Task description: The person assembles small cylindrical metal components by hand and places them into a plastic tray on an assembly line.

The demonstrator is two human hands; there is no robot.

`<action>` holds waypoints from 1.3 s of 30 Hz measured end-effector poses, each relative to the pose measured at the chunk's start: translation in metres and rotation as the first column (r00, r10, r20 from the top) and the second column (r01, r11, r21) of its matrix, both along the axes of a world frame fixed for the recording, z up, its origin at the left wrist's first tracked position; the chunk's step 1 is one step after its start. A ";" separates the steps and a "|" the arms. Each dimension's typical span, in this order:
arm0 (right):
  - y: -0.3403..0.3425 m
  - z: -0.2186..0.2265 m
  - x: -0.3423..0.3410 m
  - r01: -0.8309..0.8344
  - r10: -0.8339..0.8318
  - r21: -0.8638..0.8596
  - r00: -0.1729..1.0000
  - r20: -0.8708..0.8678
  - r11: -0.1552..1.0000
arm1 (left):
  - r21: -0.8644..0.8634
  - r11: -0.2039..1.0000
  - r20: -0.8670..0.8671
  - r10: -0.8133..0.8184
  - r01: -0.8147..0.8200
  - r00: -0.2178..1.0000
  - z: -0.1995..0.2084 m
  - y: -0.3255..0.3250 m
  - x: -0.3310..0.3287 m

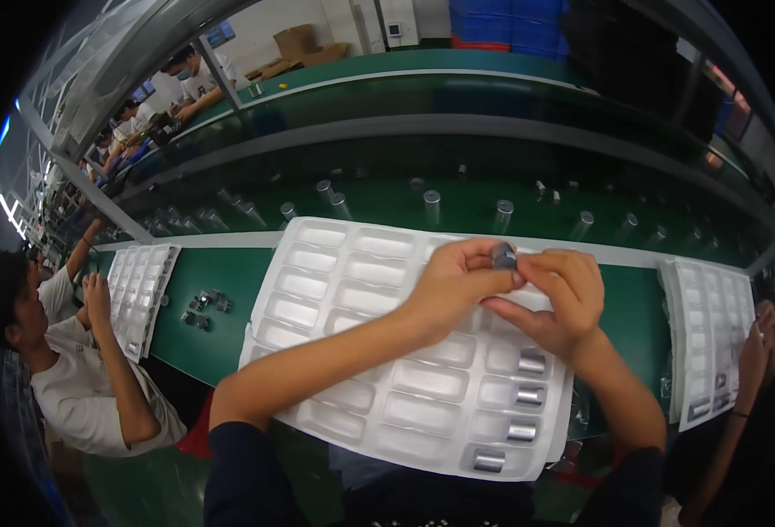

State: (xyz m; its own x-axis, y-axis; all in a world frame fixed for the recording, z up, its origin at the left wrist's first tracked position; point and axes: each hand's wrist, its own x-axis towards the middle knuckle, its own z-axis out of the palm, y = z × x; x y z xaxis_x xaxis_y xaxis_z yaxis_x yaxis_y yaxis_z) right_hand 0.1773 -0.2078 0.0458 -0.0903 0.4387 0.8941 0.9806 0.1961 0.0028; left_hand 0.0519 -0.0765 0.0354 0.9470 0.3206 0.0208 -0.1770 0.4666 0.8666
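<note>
Above the far right part of a white moulded tray (431,382), my two hands meet around a small grey cylindrical part (504,257). My left hand (459,283) grips it between thumb and fingers. The fingertips of my right hand (570,294) are closed at its right side, and the part is half hidden by the fingers. Several silver metal cylinders lie in the tray's right-hand column, among them one in the nearest pocket (490,460) and another just below my right hand (532,361). The other pockets in sight hold nothing.
Beyond the tray, several silver cylinders (431,207) stand on the green conveyor (378,189). Dark small parts (198,314) lie left of my tray. A co-worker (89,351) sits left by another tray (137,290); at right, another person's hands (760,338) are beside a tray (712,325).
</note>
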 end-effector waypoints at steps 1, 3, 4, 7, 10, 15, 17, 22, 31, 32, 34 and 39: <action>0.004 0.011 -0.003 -0.022 0.019 -0.066 0.999 -0.038 0.998 | -0.017 0.998 -0.057 0.058 -0.060 0.997 0.003 0.012 0.001; 0.020 0.017 0.002 -0.061 0.051 -0.132 0.996 -0.079 0.989 | -0.031 0.990 -0.117 0.131 -0.135 0.985 0.006 0.045 0.001; 0.028 0.019 0.010 -0.043 0.034 -0.124 0.997 -0.070 0.991 | 0.042 0.974 -0.116 0.224 -0.221 0.967 0.003 0.066 0.001; 0.075 0.013 0.044 -0.091 -0.019 -0.282 0.932 -0.363 0.955 | 0.237 0.931 -0.191 0.324 -0.277 0.926 0.006 0.139 -0.008; 0.144 0.010 0.088 -0.156 -0.138 -0.594 0.897 -0.420 0.789 | 0.418 0.860 -0.295 0.433 -0.292 0.852 0.010 0.186 0.004; 0.259 -0.055 0.144 -0.051 -0.020 -0.882 0.998 -0.068 0.468 | 0.692 0.719 -0.550 0.464 0.067 0.694 0.006 0.242 0.010; 0.271 -0.062 0.142 -0.029 -0.027 -0.930 0.999 -0.041 0.367 | 0.678 0.728 -0.588 0.451 0.104 0.671 0.003 0.249 0.009; 0.261 -0.047 0.138 -0.118 -0.085 -0.948 0.985 -0.149 0.296 | 0.816 0.305 -0.558 0.637 0.490 0.533 -0.012 0.231 0.019; 0.151 -0.008 0.099 -0.472 -0.042 0.171 -0.408 -0.912 0.865 | 0.820 0.002 -0.422 0.678 0.573 0.602 -0.030 0.246 0.009; 0.133 -0.008 0.098 -0.468 0.017 0.266 -0.471 -0.882 0.843 | 0.804 -0.109 -0.348 0.712 0.585 0.610 -0.020 0.245 0.001; 0.086 -0.008 0.098 -0.358 0.057 0.272 -0.510 -0.858 0.893 | 0.813 -0.347 -0.017 0.789 0.467 0.614 0.004 0.196 -0.002; 0.003 -0.017 0.083 -0.321 0.126 0.280 -0.427 -0.895 0.904 | 0.964 -0.262 0.052 0.366 0.049 0.929 0.044 0.062 -0.002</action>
State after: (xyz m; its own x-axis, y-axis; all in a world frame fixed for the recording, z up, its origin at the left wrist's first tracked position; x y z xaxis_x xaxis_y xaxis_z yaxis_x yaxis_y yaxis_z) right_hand 0.2601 -0.2047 0.0283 0.6532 0.7498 -0.1054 -0.4795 0.3018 -0.8240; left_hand 0.0499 -0.0143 0.0792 0.9032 0.2437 0.3532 0.1756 -0.9609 0.2139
